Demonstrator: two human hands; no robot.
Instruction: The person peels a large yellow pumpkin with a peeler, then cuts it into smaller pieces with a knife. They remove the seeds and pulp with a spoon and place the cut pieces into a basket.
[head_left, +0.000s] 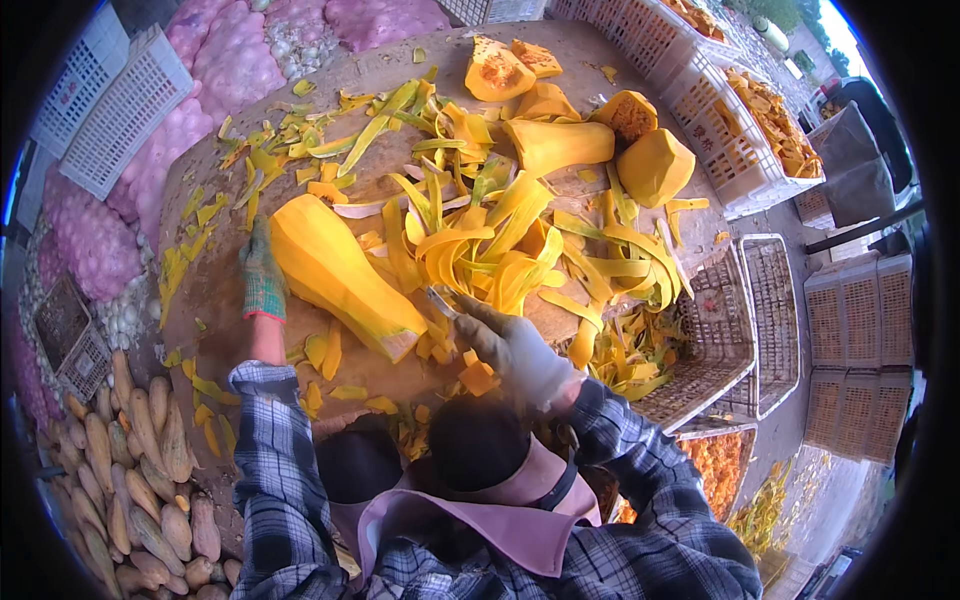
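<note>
A long peeled squash (337, 270) lies slantwise on the round wooden table (360, 67). My left hand (262, 271), in a green-and-grey knit glove, rests against its wide left end. My right hand (517, 349), in a pale grey glove, holds a small metal-bladed tool, probably a peeler (441, 300), just right of the squash's narrow end. Long yellow-green peel strips (495, 247) are heaped beyond my right hand. Behind them lie a peeled squash neck (562, 145), a peeled chunk (655, 169) and cut pieces showing seedy pulp (497, 71).
White plastic crates (720, 142), some holding orange pulp, line the table's far right edge. A dirty crate (705, 352) with peelings stands at the right. Unpeeled squashes (142, 480) are piled at lower left, below pink net sacks (90, 232) and stacked crates (124, 112).
</note>
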